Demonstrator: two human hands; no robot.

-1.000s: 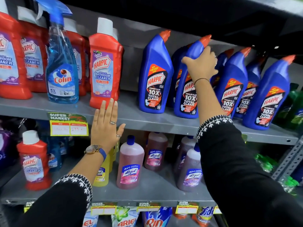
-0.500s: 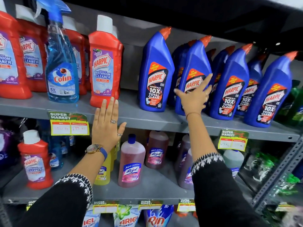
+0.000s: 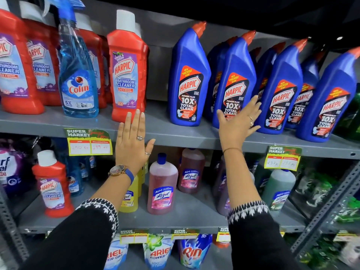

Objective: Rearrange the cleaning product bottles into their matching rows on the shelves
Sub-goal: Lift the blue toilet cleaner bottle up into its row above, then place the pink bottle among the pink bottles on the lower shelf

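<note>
While both hands are up at the shelves: nothing is held.
Around: a blue Colin spray bottle (image 3: 78, 78) stands among the red Harpic bottles (image 3: 127, 71) at the left end of the top shelf (image 3: 161, 131); a small red Harpic bottle (image 3: 53, 184) stands alone at the left end of the lower shelf (image 3: 175, 217), with pink Lizol bottles (image 3: 162, 186) in its middle.
In the way: yellow price tags (image 3: 89, 143) hang on the top shelf's front edge.
Change: the right hand has dropped from the necks of the bottles to their bases; the left hand has hardly moved.
Blue Harpic bottles (image 3: 233, 82): a row on the right half of the top shelf, orange caps, all leaning one way.
Left hand (image 3: 132, 145): flat, fingers spread, in front of the shelf edge.
Right hand (image 3: 237, 121): spread wide, fingertips at the blue bottles' bases, gripping nothing.
</note>
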